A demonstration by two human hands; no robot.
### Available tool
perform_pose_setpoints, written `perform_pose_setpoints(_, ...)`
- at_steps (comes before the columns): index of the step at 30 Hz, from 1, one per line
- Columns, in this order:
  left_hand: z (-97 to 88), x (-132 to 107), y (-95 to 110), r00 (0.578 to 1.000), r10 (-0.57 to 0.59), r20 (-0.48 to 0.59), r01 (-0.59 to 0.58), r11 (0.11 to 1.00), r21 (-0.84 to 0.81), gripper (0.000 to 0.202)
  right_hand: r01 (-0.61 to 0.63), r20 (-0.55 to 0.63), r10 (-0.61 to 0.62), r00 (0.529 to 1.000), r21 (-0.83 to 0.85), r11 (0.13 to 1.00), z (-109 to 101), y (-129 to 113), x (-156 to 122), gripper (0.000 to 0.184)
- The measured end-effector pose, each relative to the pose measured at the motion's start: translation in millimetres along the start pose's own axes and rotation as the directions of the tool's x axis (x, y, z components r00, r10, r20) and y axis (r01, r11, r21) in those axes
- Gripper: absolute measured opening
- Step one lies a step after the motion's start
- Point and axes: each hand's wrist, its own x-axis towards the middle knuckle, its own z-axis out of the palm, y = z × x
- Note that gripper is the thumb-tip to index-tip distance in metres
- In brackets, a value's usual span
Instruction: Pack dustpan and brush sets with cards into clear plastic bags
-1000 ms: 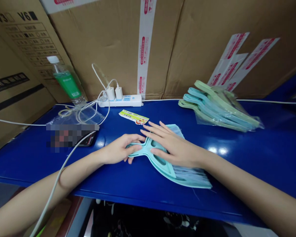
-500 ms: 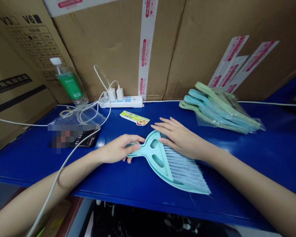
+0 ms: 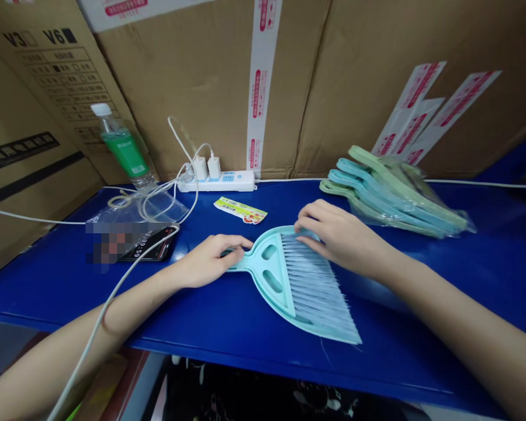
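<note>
A light-blue hand brush (image 3: 267,260) lies nested in a matching dustpan (image 3: 263,298) on the blue table, its pale bristles fanned toward the right. My left hand (image 3: 208,260) is closed around the stacked handles, thumb on top. At the far edge of the pan, my right hand (image 3: 333,234) has its fingers bent, with the thumb over the bristles and the fingertips at the rim; it appears to pinch that edge. The fingers partly cover the pan's upper right corner.
Behind stand cardboard boxes (image 3: 201,70). A power strip (image 3: 241,181) with white cables, a green-labelled bottle (image 3: 129,155) and a phone (image 3: 158,248) are at left. A bright label card (image 3: 240,210) lies mid-table. Bagged green and blue brush sets (image 3: 394,193) lie at right.
My right hand has gone from spread fingers over the bristles to bent fingers at the pan's far rim. The brush and dustpan have shifted slightly left and turned a little.
</note>
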Motion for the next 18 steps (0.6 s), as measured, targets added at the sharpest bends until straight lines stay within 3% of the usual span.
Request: perform_pose_setpoints(18, 0.6, 0.6, 1.7, 1.0, 0.021, -0.002, -0.021, 0.999, 0.041, 0.034, 0.0, 0.074, 0.005, 0.997, -0.067, 0.998, 1.4, -1.3, 0.7, 0.026)
